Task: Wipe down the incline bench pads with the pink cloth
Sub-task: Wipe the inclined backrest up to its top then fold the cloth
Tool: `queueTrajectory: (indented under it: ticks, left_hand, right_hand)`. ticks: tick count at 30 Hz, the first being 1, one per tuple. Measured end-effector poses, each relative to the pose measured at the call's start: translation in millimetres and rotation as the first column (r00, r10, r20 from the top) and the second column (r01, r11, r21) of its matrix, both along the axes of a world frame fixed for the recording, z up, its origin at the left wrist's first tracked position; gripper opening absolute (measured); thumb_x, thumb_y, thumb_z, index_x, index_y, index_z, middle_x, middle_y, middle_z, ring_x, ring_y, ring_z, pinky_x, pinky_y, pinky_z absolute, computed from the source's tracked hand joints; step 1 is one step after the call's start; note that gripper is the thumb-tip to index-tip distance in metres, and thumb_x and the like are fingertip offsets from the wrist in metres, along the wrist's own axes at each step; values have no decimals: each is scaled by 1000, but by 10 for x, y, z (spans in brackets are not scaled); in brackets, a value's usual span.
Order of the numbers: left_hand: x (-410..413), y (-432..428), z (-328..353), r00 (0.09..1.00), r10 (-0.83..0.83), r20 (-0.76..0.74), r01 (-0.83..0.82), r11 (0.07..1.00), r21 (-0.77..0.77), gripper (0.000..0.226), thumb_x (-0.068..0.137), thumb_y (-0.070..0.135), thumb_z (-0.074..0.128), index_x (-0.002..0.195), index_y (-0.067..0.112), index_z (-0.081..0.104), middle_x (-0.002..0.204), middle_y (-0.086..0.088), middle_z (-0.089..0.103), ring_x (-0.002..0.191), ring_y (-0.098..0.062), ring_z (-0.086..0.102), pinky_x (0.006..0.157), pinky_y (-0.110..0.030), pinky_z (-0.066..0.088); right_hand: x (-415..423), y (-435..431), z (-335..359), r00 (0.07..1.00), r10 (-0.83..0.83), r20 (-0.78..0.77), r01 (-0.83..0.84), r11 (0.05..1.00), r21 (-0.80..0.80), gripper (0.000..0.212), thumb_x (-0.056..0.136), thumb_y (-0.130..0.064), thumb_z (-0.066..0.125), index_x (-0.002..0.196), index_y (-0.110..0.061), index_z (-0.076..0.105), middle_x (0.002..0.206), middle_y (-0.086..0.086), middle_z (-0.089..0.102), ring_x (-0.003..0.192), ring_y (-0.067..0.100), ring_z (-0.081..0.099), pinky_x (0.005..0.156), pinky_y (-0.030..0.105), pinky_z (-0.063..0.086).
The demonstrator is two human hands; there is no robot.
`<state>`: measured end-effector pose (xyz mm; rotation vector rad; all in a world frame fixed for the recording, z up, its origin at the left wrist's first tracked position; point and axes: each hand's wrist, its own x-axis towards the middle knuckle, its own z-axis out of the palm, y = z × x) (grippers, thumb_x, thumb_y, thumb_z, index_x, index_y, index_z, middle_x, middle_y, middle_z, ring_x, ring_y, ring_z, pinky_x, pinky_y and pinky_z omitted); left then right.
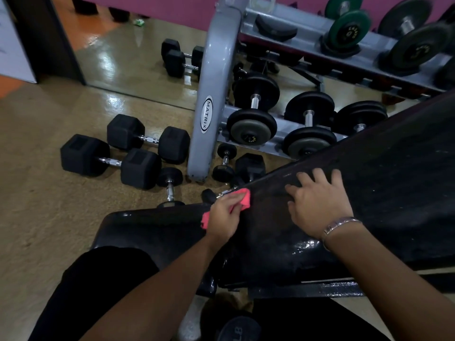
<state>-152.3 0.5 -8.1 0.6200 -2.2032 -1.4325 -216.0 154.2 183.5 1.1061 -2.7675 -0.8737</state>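
On scuffed black vinyl pad (369, 183): crumpled pink cloth (242, 200).

Reads "MATRIX" in black capitals down a white oval label (206, 114) on the grey metal rack upright (214, 70), shows "LB" on a round black dumbbell end (237, 329) at the bottom edge, and leaves the green weight plate's (349, 29) lettering too blurred to read.
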Motion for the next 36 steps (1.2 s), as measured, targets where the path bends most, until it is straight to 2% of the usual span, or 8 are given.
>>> queueTrajectory:
  ticks: [4,8,14,19,24,28,31,36]
  left_hand:
    - [-71,-187,-59,993,43,111,-45,999,23,32,92,4,63,122,12,71,125,-5,69,120,-19,61,100,-10,31]
    - [-23,15,123,1000,-12,9,12,1000,-5,33,91,0,63,121,11,72,123,4,67,115,-3,54,100,-1,30]
    - [77,-135,-111,997,12,72,-9,999,-47,32,91,4,65,121,13,72,117,-3,71,111,-18,64,98,-14,39]
    - [2,85,62,999,20,-29,-21,999,-48,35,89,-2,65,119,13,73,116,9,66,111,-1,55,100,-2,31]
    - [180,-169,-195,996,-11,86,22,991,-135,31,92,6,65,121,13,72,118,-2,71,111,-16,64,102,-27,47]
    - [-89,-34,107,1000,-20,19,21,998,-54,32,92,4,63,122,12,72,124,-2,69,117,-11,59,102,-7,34]
    - [2,112,100,997,-48,-53,45,997,-70,36,90,0,64,122,13,72,123,2,70,116,-5,59,105,-7,34]
    - [-105,-45,51,999,40,37,-39,999,-14,33,92,2,62,122,12,71,121,-2,69,115,-13,61,93,1,30]
  right_hand:
    - [1,4,-12,1000,2,-2,-2,1000,8,47,100,-48,37,142,-34,51,152,3,43,137,34,33,112,62,19]
    - [14,12,7,1000,-5,2,5,1000,-2,47,100,-48,38,143,-35,51,153,2,43,138,34,32,113,61,19]
    - [-1,10,-5,1000,2,-1,-2,1000,12,49,100,-50,37,146,-35,48,155,3,40,140,34,30,113,61,19]
    - [1,33,-16,1000,3,-5,-3,1000,6,49,100,-50,37,145,-35,48,155,3,40,140,34,31,113,61,18]
    - [-8,29,-38,1000,11,-9,-11,1000,-1,49,100,-50,37,145,-35,49,155,3,41,140,35,31,114,61,18]
    - [-2,17,-48,1000,1,-17,-1,1000,-6,49,100,-50,37,144,-34,50,154,3,41,139,35,31,113,61,18]
    - [-13,27,-38,1000,7,-21,-7,1000,-11,49,100,-50,37,144,-34,50,154,4,41,139,35,31,114,61,18]
    - [2,38,-52,1000,11,-21,-11,1000,-17,49,99,-49,38,144,-33,51,154,4,43,140,36,31,114,61,18]
